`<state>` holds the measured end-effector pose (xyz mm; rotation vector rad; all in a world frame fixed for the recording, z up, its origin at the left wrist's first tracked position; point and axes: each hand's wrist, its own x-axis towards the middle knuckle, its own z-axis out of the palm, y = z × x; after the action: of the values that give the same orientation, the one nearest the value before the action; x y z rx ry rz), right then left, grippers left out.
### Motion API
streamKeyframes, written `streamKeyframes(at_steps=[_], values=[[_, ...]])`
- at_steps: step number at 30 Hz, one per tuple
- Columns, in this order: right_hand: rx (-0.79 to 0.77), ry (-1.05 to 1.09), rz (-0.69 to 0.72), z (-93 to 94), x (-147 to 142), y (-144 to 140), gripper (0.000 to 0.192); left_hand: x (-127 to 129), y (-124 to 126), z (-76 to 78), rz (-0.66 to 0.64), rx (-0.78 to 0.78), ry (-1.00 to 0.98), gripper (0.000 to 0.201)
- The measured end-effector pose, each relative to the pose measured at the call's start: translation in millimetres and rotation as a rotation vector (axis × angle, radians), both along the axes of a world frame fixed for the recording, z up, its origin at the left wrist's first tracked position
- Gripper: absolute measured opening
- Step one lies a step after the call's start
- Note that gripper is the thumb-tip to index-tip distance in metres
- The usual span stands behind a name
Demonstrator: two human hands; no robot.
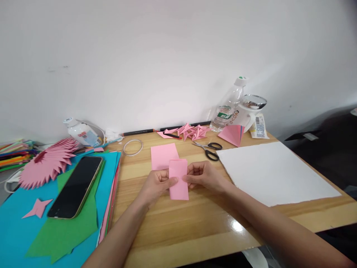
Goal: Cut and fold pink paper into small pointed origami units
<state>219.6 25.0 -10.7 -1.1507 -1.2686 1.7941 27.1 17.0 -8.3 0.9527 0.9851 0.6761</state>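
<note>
A piece of pink paper (178, 191), folded into an upright rectangle, is held just above the wooden table between both hands. My left hand (156, 186) pinches its left edge, thumb on the front and fingers behind. On the opposite edge, my right hand (205, 176) grips it the same way, with fingertips partly hidden by the paper. Just behind lies a flat pink sheet (163, 153), partly covered by the folded piece. Black-handled scissors (210, 150) rest beyond my right hand. Several folded pink paper pieces (192, 131) sit by the wall.
On the left, a phone (76, 188) lies on green paper (65, 238) over blue sheets (16, 219). A pink star (37, 208) and a pleated pink fan (48, 163) are near it. White board (276, 175), a water bottle (227, 108) and a mug (249, 111) stand right. A tape ring (133, 147) lies behind.
</note>
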Motion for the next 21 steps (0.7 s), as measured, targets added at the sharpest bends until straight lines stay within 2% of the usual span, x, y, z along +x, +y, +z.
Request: streamKeyframes(at_steps=[15, 21], values=[[-0.058, 0.03, 0.018, 7.3, -1.3, -0.5, 0.039, 1.2, -1.2, 4.6, 0.003, 0.07, -0.024, 0.042], [-0.04, 0.022, -0.009, 5.1, -0.1, 0.9, 0.038, 0.5, -1.6, 8.4, -0.035, 0.019, -0.04, 0.042]])
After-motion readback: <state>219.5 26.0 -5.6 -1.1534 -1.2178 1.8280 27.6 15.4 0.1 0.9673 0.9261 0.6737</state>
